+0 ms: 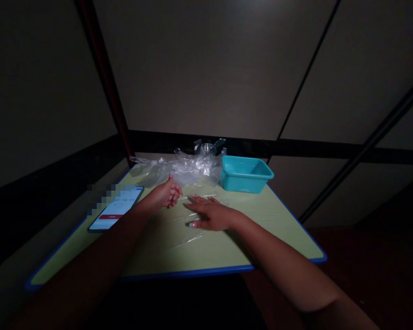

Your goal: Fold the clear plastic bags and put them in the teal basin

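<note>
On the table lies a flat, clear plastic bag (189, 236), its outline showing only as faint shiny creases. My right hand (211, 213) rests palm down over it with the fingers stretched out and spread. Just to the left, my left hand (168, 192) hovers at the bag's upper side, thumb up and apart, the other fingers loosely curled; I see nothing held in it. Beyond both hands is a crumpled heap of clear plastic bags (192, 167). To the right of that heap stands a turquoise plastic basin (246, 183); no contents show inside.
A phone with a lit screen (115, 213) lies at the left side of the table, beside my left forearm. The pale yellow table (278, 233) has a blue edge. Panelled walls (199, 82) rise behind it and to the left. The light is dim.
</note>
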### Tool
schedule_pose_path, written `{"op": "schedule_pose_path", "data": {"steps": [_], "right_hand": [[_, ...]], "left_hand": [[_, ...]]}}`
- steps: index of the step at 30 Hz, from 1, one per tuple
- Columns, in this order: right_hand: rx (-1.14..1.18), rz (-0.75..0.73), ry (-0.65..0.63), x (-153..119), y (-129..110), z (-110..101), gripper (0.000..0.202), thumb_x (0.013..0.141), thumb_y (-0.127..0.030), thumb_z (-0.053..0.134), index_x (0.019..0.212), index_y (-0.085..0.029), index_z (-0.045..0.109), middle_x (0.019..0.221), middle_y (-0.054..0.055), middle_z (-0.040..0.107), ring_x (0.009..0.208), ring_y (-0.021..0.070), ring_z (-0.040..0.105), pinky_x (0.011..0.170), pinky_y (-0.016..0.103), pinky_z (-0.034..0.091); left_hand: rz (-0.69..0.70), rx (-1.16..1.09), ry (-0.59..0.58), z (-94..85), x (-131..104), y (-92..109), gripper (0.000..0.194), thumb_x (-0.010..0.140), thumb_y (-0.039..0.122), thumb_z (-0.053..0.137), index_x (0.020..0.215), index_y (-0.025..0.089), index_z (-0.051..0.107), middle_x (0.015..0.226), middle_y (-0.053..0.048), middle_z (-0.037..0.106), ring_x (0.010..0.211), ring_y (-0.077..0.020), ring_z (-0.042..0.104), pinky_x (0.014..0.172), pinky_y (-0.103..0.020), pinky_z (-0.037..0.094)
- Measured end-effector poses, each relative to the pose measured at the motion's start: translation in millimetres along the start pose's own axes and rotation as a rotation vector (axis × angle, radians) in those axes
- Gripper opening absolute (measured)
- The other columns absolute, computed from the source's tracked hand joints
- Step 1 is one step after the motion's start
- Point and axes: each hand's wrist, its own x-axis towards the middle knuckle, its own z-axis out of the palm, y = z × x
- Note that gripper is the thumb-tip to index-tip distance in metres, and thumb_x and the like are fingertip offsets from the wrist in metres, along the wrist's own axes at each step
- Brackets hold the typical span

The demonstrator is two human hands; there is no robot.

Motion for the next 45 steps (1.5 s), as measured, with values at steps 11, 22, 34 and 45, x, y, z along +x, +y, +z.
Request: {"op": "schedule_pose_path", "data": {"steps": [11,22,34,45], "right_hand": [[-0.063,0.066,-0.136,-2.6,-5.6,-5.1,0.070,0.087,-0.057,0.042,0.145,-0.025,0.022,0.152,0.012,0.011,0.140,0.0281,0.010,0.105,0.064,0.004],[-0.046,0.150,0.049,-1.0,10.9,-8.0,0.067,0.089,-0.055,0.038,0.146,-0.026,0.020,0.152,0.011,0.018,0.139,0.0278,0.019,0.105,0.063,0.011],[-0.136,0.315,-0.066,-2.7,9.8,-12.4,0.065,0.090,-0.055,0.036,0.144,-0.020,0.028,0.150,0.015,0.017,0.137,0.0349,0.019,0.102,0.067,0.014],[-0.139,0.368,0.325,4.8,29.6,-16.1,0.052,0.088,-0.051,0.042,0.121,-0.013,0.058,0.114,0.019,0.063,0.102,0.0315,0.060,0.082,0.040,0.046]], "left_hand": [[-0.036,0.345,-0.189,1.1,-4.5,-5.2,0.060,0.083,0.068,0.029,0.072,0.017,0.059,0.052,0.000,0.057,0.042,-0.0132,0.053,0.046,-0.024,0.038],[0.127,0.318,0.004,-1.5,-0.7,-3.0,0.047,0.085,0.057,0.040,0.068,0.017,0.055,0.049,0.002,0.051,0.038,-0.0107,0.048,0.039,-0.022,0.037],[0.087,0.272,0.019,-1.2,1.5,-5.8,0.047,0.087,0.055,0.039,0.068,0.016,0.056,0.053,0.000,0.054,0.042,-0.0118,0.052,0.044,-0.023,0.041],[0.099,0.475,-0.167,-3.2,-2.3,-8.6,0.036,0.082,0.049,0.049,0.068,0.017,0.058,0.056,-0.001,0.059,0.042,-0.0119,0.053,0.040,-0.021,0.038]]}}
